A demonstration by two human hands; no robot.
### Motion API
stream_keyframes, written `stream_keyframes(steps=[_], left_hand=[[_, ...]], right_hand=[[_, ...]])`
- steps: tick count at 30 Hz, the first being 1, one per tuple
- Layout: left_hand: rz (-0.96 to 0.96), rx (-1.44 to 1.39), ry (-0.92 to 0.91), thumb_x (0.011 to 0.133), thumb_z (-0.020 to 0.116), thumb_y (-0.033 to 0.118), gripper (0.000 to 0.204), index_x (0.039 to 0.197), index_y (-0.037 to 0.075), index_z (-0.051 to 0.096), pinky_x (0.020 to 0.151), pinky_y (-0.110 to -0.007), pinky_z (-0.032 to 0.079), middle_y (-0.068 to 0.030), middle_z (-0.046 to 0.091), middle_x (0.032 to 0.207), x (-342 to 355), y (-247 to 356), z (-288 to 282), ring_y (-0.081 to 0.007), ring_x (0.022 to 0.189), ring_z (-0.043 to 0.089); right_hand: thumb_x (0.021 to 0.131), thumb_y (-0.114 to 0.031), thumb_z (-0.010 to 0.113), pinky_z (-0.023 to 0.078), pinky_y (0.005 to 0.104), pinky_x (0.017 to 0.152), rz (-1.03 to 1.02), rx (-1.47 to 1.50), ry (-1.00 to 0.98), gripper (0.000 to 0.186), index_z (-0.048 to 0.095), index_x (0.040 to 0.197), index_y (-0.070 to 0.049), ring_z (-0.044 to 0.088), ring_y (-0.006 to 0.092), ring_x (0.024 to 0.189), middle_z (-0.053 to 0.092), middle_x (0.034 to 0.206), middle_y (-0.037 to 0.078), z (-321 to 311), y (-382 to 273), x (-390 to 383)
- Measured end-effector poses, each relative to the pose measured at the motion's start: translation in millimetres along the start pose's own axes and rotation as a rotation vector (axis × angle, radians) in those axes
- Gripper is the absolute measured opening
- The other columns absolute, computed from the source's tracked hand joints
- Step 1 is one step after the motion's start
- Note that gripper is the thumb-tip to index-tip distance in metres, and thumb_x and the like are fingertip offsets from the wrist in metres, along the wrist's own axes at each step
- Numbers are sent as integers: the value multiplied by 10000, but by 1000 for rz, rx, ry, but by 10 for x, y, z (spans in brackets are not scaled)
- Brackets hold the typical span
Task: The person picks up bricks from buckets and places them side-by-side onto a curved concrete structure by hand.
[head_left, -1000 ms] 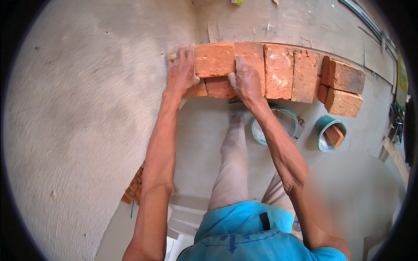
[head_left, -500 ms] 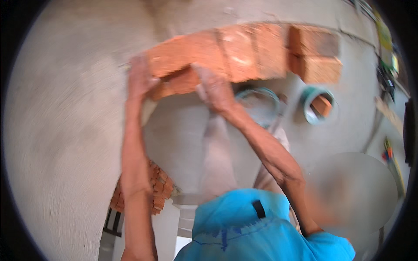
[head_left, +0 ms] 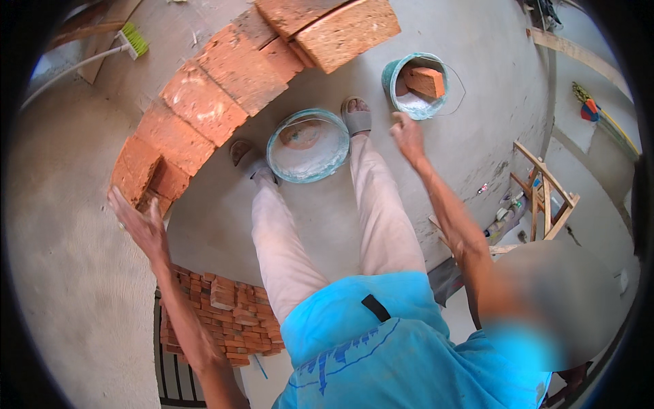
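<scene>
My left hand (head_left: 142, 226) lies against the near end of a curving row of bricks, its fingers stretched out and touching the end brick (head_left: 134, 167). Just beside this brick, a lower brick (head_left: 169, 180) shows in a stepped gap. My right hand (head_left: 409, 140) is off the bricks, in the air near a small teal bucket (head_left: 389, 80). Nothing shows in its loosely bent, parted fingers. Inside that bucket leans an orange-red brick (head_left: 425, 82). A wider teal bucket (head_left: 277, 163) with a whitish, wet-looking inside stands between my feet.
Two larger-looking bricks (head_left: 351, 33) sit at the row's far end. A brick stack (head_left: 228, 317) lies at the lower left by a dark railing (head_left: 178, 378). Wooden frame pieces (head_left: 548, 191) stand on the right. A green-bristled broom (head_left: 134, 42) is at the upper left.
My right hand has left the bricks and moved right, toward the small bucket. My left hand stays at the end brick, its fingers now flatter. The whole view has swung.
</scene>
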State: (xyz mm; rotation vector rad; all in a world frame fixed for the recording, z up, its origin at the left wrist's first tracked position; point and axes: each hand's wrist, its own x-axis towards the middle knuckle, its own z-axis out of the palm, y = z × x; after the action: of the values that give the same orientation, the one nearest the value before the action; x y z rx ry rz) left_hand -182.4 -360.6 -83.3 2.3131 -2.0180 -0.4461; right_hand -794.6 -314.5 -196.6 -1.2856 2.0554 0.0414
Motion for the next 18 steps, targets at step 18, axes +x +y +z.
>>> stream_keyframes(steps=[18], left_hand=[[-895, -426, -708, 963, 674, 136, 578, 1467, -8, 431, 1089, -434, 419, -221, 509, 1447, -3209, 971, 122, -334, 1331, 489]], right_hand=[[788, -236, 763, 501, 528, 990, 273, -321, 169, 640, 464, 1307, -9, 590, 453, 1170, 577, 1260, 271, -484, 1839, 1951]])
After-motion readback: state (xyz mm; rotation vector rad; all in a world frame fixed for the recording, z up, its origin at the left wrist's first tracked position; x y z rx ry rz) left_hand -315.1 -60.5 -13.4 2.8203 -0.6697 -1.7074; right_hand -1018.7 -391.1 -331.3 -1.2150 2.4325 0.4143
